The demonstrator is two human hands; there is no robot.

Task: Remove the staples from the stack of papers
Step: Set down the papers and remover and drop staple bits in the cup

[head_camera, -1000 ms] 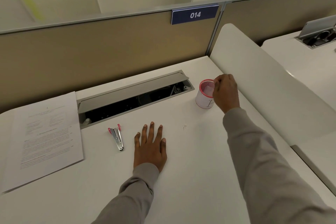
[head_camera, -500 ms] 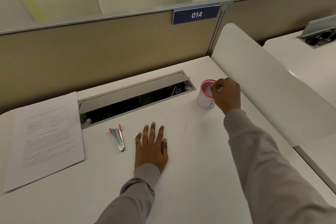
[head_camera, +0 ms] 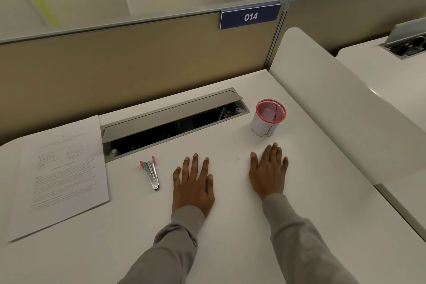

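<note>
White printed sheets, stack of papers: flat at the left edge of the counter, well apart from both hands. Long axis from the near-left edge toward the back partition, slightly tilted. No staple discernible (corner detail too small to tell).

Staple remover, pink grips and steel body: between the stack and the left hand, just beside the little finger, not touching. Long axis roughly parallel to the fingers, pink end toward the back edge, steel tip toward the near edge.

Left hand: palm down on the counter, fingers straight and spread, gripping nothing. Right hand: likewise flat, fingers extended, empty. Placed near the pink mesh cup at the right back corner, but apart from it.

Tiny dark speck on the counter between the hands: possibly a loose staple, not confirmable.

Judged status: no removal in progress. Staples remaining in the stack: not determinable.

For the next move, take the remover with the left hand, by far the nearer. Reach further left, past the tool, for the stack. Expect thin sheets to slide on the smooth top, so pin them down before prying.
</note>
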